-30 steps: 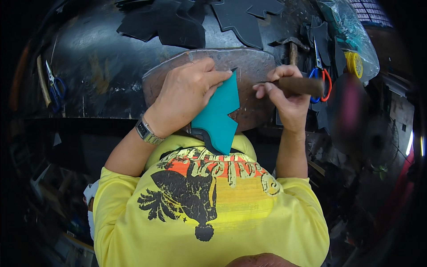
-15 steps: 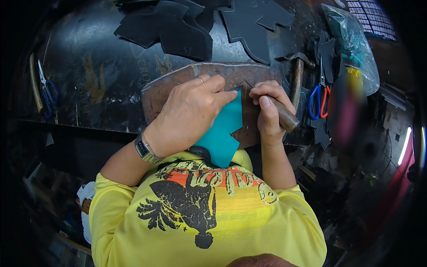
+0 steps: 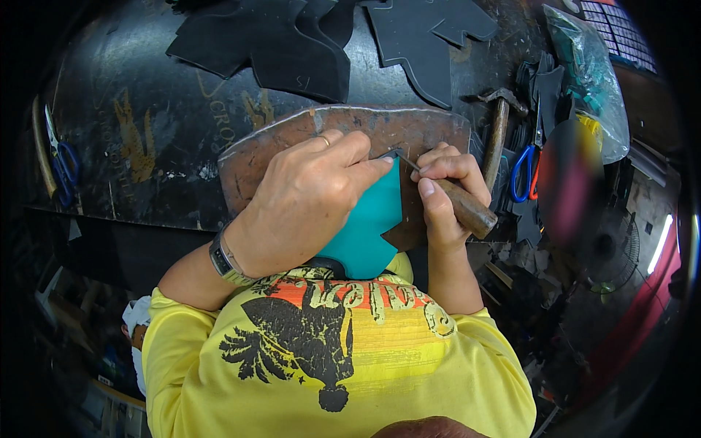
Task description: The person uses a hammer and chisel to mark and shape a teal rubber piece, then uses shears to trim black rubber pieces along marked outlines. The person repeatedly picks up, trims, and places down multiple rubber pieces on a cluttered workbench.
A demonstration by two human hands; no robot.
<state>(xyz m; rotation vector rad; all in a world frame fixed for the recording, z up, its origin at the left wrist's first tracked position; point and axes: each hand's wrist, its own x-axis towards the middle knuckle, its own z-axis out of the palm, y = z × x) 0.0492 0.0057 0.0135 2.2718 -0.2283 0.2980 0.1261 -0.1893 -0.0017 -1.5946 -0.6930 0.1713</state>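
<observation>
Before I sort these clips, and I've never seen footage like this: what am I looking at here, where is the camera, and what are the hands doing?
There is no machine here: a person in a yellow shirt works with bare hands. The camera sits on the person's head and looks down through a fisheye lens, so straight edges bend near the rim. The picture's left is the person's left.

The left hand, with a ring and a wristwatch, presses a teal piece flat on a brown board. The right hand grips a wooden-handled tool, its thin metal tip at the teal piece's upper edge.

On the dark bench lie black cut-out shapes, a hammer and blue-handled scissors to the right, and another pair of scissors at the far left.
</observation>
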